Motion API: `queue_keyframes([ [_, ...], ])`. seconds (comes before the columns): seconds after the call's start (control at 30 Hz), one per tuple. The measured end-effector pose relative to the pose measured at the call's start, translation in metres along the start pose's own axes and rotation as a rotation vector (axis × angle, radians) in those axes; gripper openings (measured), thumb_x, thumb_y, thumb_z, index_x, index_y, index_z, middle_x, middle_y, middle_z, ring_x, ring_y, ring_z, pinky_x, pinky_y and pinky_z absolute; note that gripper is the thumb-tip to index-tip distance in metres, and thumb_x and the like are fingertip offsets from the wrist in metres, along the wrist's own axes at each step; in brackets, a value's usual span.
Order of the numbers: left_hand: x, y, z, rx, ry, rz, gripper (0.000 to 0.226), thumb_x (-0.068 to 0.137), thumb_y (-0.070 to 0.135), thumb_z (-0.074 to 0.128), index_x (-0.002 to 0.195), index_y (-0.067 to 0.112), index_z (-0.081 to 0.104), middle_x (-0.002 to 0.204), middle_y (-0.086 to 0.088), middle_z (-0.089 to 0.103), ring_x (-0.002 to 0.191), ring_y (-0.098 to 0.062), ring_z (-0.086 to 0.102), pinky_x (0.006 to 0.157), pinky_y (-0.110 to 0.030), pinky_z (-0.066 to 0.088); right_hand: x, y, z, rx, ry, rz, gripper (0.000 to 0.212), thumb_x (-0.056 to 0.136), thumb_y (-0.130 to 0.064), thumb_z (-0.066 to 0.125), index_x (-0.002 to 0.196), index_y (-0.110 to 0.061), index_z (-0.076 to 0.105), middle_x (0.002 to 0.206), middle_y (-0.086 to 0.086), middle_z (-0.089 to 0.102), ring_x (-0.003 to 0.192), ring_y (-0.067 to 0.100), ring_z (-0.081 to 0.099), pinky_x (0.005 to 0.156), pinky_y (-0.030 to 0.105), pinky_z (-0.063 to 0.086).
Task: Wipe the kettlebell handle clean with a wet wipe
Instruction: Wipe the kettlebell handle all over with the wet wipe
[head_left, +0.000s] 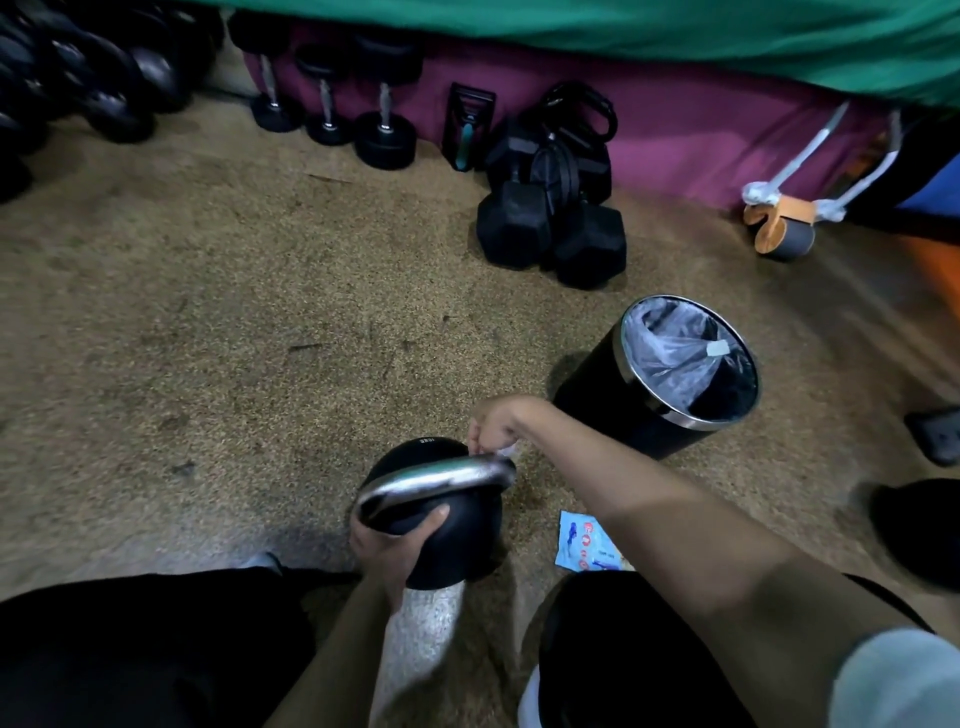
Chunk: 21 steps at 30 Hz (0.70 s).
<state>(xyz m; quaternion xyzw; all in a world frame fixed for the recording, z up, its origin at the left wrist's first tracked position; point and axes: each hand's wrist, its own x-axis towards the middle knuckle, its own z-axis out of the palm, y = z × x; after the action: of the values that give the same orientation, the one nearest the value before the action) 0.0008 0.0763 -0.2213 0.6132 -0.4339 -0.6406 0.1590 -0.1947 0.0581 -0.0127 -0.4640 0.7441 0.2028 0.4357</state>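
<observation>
A black kettlebell (457, 535) with a shiny silver handle (431, 480) stands on the speckled floor between my knees. My left hand (387, 540) grips the near left end of the handle and the bell's side. My right hand (498, 421) is closed around a white wet wipe (506, 449), pressed at the far right end of the handle. Most of the wipe is hidden by my fingers. A blue and white wipe packet (587, 543) lies on the floor just right of the kettlebell, partly under my right forearm.
A black bin (623, 410) lined with a clear bag stands right of the kettlebell. Hex dumbbells (550, 228) lie beyond it, round dumbbells (384, 130) lean on the purple wall, and several kettlebells (78, 78) fill the far left corner. An orange ab wheel (779, 228) sits far right.
</observation>
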Motion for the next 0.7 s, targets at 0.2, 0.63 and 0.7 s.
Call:
queue_keyframes([
  [0.2, -0.007, 0.003, 0.002, -0.023, -0.007, -0.016, 0.167, 0.017, 0.074, 0.093, 0.164, 0.02, 0.035, 0.167, -0.01, 0.043, 0.151, -0.029, 0.048, 0.123, -0.04, 0.04, -0.007, 0.017, -0.005, 0.116, 0.106, -0.077, 0.027, 0.084, -0.004, 0.058, 0.101, -0.02, 0.072, 0.095, -0.006, 0.067, 0.079, 0.012, 0.052, 0.065, 0.023, 0.04],
  [0.63, 0.015, -0.014, 0.004, 0.01, -0.017, -0.053, 0.178, 0.001, 0.089, 0.089, 0.16, 0.024, 0.041, 0.162, -0.009, 0.05, 0.146, -0.031, 0.054, 0.122, -0.05, 0.047, -0.023, 0.01, 0.005, 0.26, 0.259, -0.135, 0.02, 0.084, -0.001, 0.06, 0.096, -0.011, 0.073, 0.088, 0.0, 0.067, 0.078, 0.01, 0.058, 0.061, 0.018, 0.042],
  [0.7, 0.024, -0.022, 0.005, 0.019, -0.013, -0.077, 0.177, 0.001, 0.089, 0.09, 0.158, 0.024, 0.042, 0.16, -0.009, 0.052, 0.144, -0.031, 0.056, 0.121, -0.05, 0.048, -0.027, 0.017, 0.008, 0.273, 0.29, -0.131, 0.02, 0.083, 0.0, 0.06, 0.094, -0.009, 0.073, 0.091, 0.003, 0.07, 0.076, 0.011, 0.058, 0.06, 0.016, 0.041],
])
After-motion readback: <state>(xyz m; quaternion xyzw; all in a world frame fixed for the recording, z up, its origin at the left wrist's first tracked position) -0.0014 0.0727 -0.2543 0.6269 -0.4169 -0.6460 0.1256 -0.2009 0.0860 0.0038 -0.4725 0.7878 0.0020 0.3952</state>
